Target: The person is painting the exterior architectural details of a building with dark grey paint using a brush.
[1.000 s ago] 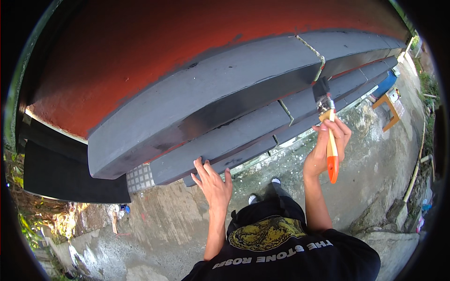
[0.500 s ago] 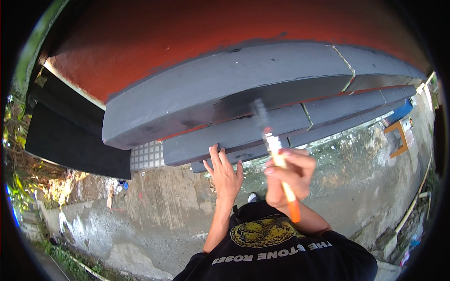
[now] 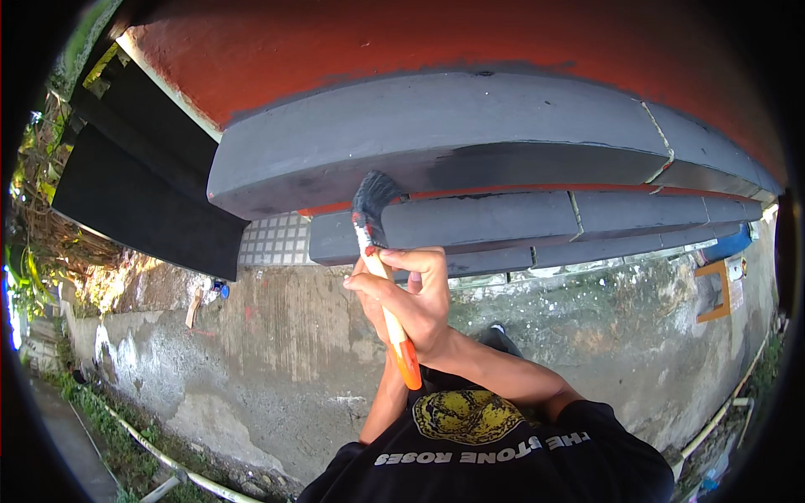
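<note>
My right hand [image 3: 415, 298] is closed around the pale, orange-tipped handle of a paintbrush [image 3: 375, 199]. Dark paint coats its bristles, which bend against the front face of the upper grey ledge [image 3: 436, 109]. Red smears mark the brush near its ferrule. Part of that face looks darker and wetter to the right of the bristles. My left hand [image 3: 366, 307] is mostly covered by the right one, close to the lower grey ledge [image 3: 495, 218]; its fingers are largely hidden, and I cannot tell whether it touches the ledge.
A red wall [image 3: 377, 42] rises above the ledges. Black panels [image 3: 142, 193] stand at the left beside a patch of square tiles [image 3: 275, 239]. A small blue can [image 3: 220, 289] sits on the concrete floor [image 3: 277, 335]. Far right are a wooden frame [image 3: 713, 289] and a blue container [image 3: 728, 243].
My right hand and the paintbrush have swept left along the ledge, passing in front of my left hand. The view has shifted, so the ledges sit farther right.
</note>
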A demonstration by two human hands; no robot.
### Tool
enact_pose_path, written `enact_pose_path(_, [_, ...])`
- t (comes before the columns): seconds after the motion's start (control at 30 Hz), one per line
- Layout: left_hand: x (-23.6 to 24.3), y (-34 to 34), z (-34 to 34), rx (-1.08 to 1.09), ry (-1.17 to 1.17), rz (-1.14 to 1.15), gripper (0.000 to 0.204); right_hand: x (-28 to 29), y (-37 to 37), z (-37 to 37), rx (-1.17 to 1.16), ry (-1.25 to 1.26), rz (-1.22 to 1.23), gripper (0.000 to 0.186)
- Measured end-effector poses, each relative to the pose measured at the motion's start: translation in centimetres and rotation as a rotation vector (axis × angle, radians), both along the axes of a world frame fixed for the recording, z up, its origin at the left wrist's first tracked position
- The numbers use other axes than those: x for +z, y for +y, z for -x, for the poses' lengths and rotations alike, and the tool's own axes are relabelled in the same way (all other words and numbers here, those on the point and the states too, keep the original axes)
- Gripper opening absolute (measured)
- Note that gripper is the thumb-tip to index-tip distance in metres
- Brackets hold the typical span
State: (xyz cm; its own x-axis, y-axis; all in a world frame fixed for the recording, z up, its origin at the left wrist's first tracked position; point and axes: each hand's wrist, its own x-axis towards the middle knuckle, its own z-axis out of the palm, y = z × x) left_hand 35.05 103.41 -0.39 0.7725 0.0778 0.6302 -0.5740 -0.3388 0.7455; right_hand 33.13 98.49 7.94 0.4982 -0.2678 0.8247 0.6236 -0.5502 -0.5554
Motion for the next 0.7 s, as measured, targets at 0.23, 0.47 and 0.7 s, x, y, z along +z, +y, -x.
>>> enact_pose_path(0.23, [3.4,2.0,0.6,0.203,-0.324,0.093,0.048,0.1,-0.4,1.4,0.053,0.050,0.038,0.028])
enact_pose_path(0.47, [5.6,1.5,0.2,0.228,-0.446,0.066,0.043,0.1,-1.1,2.6,0.020,0.082,0.193,0.031])
enact_pose_path(0.7, [7.2,1.5,-0.5,-0.065,-0.274,0.487,0.030,-3.4,-8.5,3.3,0.061,0.011,-0.024,0.042])
